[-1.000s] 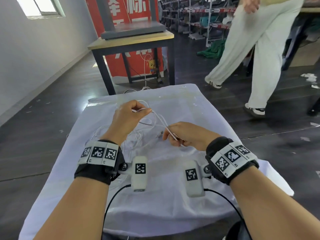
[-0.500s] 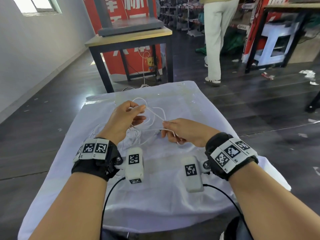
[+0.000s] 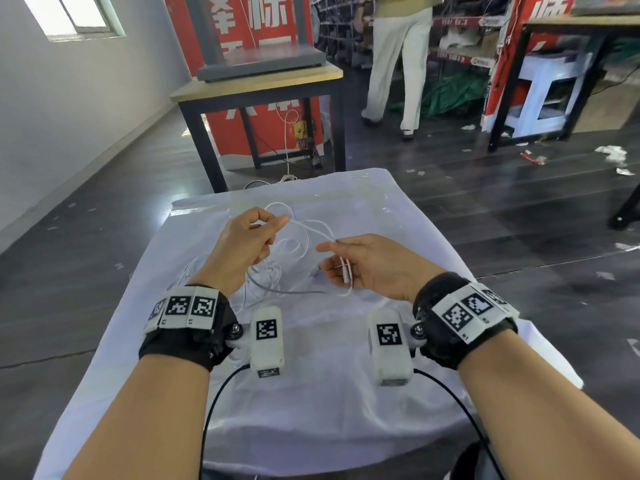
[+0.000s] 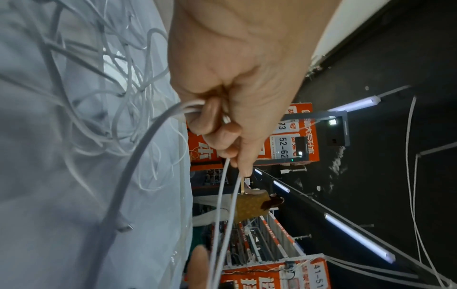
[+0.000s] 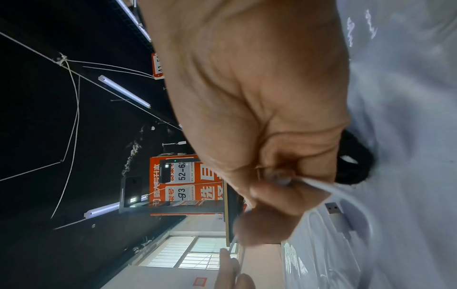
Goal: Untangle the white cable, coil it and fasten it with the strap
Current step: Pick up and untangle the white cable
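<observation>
A thin white cable (image 3: 307,234) lies in tangled loops on the white-clothed table (image 3: 311,403), and a length of it is lifted between my hands. My left hand (image 3: 281,220) pinches a strand between thumb and forefinger above the tangle. In the left wrist view its fingers (image 4: 212,117) curl round several strands of the cable (image 4: 221,195). To the right, my right hand (image 3: 327,259) is turned palm up and holds the cable, which crosses its palm. In the right wrist view the cable (image 5: 346,197) leaves its curled fingers (image 5: 272,197) beside a USB plug (image 5: 335,208). No strap is visible.
A second USB plug (image 4: 125,226) lies on the cloth near the tangle (image 4: 111,93). Beyond the table's far edge stands a wooden-topped table (image 3: 263,81) before a red sign. A person in white trousers (image 3: 398,64) stands by the shelves at the back.
Both hands have risen and moved apart, drawing a length of cable between them. My right hand has turned palm up. The person behind has walked off toward the shelves.
</observation>
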The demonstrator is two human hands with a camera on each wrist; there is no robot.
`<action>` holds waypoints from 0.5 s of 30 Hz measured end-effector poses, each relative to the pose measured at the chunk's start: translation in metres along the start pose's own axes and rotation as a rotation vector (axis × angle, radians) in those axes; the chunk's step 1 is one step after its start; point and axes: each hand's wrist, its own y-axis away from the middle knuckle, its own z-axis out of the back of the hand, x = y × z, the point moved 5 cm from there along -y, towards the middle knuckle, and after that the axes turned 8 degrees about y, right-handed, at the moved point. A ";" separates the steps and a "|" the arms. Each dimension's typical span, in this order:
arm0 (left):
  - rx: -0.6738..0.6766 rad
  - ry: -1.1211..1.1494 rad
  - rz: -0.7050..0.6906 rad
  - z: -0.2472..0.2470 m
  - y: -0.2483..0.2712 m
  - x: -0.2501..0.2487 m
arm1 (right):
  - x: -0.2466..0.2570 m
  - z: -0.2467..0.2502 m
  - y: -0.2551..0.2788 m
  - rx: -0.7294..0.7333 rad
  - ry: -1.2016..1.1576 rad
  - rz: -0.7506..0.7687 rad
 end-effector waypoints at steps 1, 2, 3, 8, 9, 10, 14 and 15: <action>-0.005 0.028 0.004 0.000 0.000 0.000 | 0.001 0.000 0.000 0.001 0.011 -0.003; -0.008 0.062 0.011 0.000 0.000 0.000 | 0.001 0.000 0.000 0.000 0.033 -0.016; -0.011 0.103 0.023 0.000 0.000 0.000 | 0.000 0.001 0.000 0.005 0.058 -0.037; -0.068 0.376 0.097 0.007 -0.002 0.001 | 0.000 -0.005 0.004 0.159 0.184 -0.105; -0.070 0.399 0.107 0.008 -0.002 0.002 | 0.000 -0.006 0.005 0.169 0.234 -0.105; -0.072 0.415 0.114 0.008 -0.002 0.003 | 0.000 -0.007 0.006 0.167 0.293 -0.102; -0.079 0.467 0.178 0.008 -0.003 0.006 | -0.003 -0.008 0.006 0.129 0.444 -0.127; -0.080 0.475 0.205 0.008 -0.003 0.007 | -0.004 -0.008 0.007 0.120 0.461 -0.136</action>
